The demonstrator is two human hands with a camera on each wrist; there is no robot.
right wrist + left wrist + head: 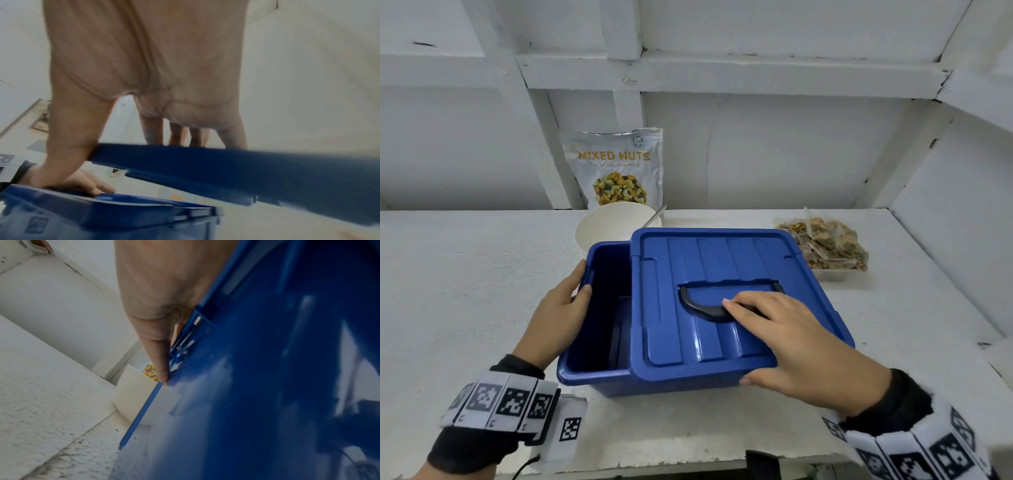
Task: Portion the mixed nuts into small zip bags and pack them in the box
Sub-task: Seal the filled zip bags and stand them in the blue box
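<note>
Lid point(722, 294) skewed on box point(599, 363) — interior dark.
Left hand point(558, 318) grips the rim; right hand point(794, 346) holds the lid's near edge (thumb beneath).

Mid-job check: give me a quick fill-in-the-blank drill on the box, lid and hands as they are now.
1. The blue lid covers the blue box only partly, leaving its ____ side open.
2. The right hand grips the ____.
3. The left hand holds the box's ____.
4. The filled zip bags lie in a tray, not yet in the ____.

Missing words: left; lid; rim; box
</note>
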